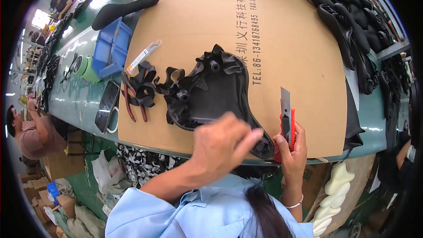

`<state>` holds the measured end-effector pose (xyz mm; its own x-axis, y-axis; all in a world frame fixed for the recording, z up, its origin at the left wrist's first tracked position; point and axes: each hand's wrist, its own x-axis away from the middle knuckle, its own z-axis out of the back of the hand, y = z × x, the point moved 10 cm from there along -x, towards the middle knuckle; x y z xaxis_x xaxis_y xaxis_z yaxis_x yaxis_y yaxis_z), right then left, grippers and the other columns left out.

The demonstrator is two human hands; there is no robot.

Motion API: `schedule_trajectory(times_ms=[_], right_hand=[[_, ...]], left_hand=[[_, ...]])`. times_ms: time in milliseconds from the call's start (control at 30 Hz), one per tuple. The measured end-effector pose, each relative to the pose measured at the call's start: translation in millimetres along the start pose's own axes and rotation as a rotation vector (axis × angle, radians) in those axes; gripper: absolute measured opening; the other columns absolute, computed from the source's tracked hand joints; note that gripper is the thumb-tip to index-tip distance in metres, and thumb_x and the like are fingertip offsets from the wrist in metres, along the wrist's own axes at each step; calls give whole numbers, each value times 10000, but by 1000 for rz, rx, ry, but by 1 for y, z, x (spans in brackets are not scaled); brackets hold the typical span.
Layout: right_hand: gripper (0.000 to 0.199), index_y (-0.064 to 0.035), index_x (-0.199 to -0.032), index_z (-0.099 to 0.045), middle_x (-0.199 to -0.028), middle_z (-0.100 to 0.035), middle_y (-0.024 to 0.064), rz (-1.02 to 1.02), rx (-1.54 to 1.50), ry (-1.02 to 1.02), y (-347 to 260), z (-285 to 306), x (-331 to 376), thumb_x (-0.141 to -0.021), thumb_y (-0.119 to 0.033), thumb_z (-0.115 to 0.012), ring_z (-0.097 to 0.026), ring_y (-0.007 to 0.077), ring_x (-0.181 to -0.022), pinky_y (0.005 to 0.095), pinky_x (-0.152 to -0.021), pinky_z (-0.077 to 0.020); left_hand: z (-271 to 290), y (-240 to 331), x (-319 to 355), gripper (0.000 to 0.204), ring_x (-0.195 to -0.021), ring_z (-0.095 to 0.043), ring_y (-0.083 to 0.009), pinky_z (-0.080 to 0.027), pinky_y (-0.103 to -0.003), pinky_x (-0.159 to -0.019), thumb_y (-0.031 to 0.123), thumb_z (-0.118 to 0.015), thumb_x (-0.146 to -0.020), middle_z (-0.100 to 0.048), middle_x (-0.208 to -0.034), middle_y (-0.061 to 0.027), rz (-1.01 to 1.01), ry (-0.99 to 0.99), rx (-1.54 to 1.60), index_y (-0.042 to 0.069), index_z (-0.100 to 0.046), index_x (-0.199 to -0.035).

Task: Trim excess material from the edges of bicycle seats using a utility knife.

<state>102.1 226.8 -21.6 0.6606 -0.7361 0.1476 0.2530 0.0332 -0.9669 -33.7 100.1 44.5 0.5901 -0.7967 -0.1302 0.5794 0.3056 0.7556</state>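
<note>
A black bicycle saddle [216, 94] lies underside up on the cardboard, its nose pointing to the lower right. Loose ruffled cover material [176, 83] stands up around its wide end. Over the saddle's near edge is my left hand [222, 143], blurred by motion, with the thumb pointing right; whether it grips anything is unclear. My right hand [293, 145] is closed around a red utility knife [288, 128], beside the saddle's nose. The knife's blade is extended and points away from me.
Left of the saddle lie red-handled pliers [128, 99], black scraps [144, 86] and a clear plastic sleeve [144, 56]. Farther left are a phone [107, 105], a green tape roll [87, 69] and a blue bin [112, 48]. Black saddle covers [348, 22] pile up at the far right.
</note>
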Motion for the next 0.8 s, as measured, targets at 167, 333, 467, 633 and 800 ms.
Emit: schedule_trajectory(times_ms=[167,333,467,633,800], right_hand=[[386,2,-1241,-481,-790,-574,26,65,164,-14,-8,-9,8,-914,-140,-628,-511,74,-597,237,-542,-447],[409,-5,-1291,-502,-843,-631,68,299,303,-12,-31,-8,0,-916,-119,-619,-530,130,-581,272,-570,-476],[443,-31,-1324,-531,-948,-679,144,678,435,-102,-74,-29,2,-892,-65,-623,-602,219,-632,315,-621,-504],[464,-56,-1299,-565,-959,-685,173,509,523,-313,-69,-47,-17,-845,-36,-655,-672,254,-759,325,-679,-514],[480,-72,-1298,-573,-855,-677,141,436,375,-367,-59,-42,-15,-828,-32,-663,-614,235,-635,338,-610,-492]], left_hand=[[3,-27,-35,297,-726,-540,-244,-429,-393,-671,292,-777,-727,-538,-705,-48,72,268,-338,67,-590,-674],[6,-48,-28,157,-638,-515,-160,-420,-288,-595,135,-743,-740,-557,-680,-50,178,259,45,23,-632,-738],[14,-53,-24,129,-660,-540,-178,-440,-314,-603,94,-709,-726,-571,-685,-53,205,231,214,20,-609,-693],[19,-61,-20,119,-611,-501,-116,-412,-260,-564,59,-724,-694,-552,-652,-18,186,284,306,23,-613,-672],[19,-64,-15,131,-605,-518,-138,-418,-277,-557,61,-719,-669,-551,-630,-35,206,295,355,28,-594,-652]])
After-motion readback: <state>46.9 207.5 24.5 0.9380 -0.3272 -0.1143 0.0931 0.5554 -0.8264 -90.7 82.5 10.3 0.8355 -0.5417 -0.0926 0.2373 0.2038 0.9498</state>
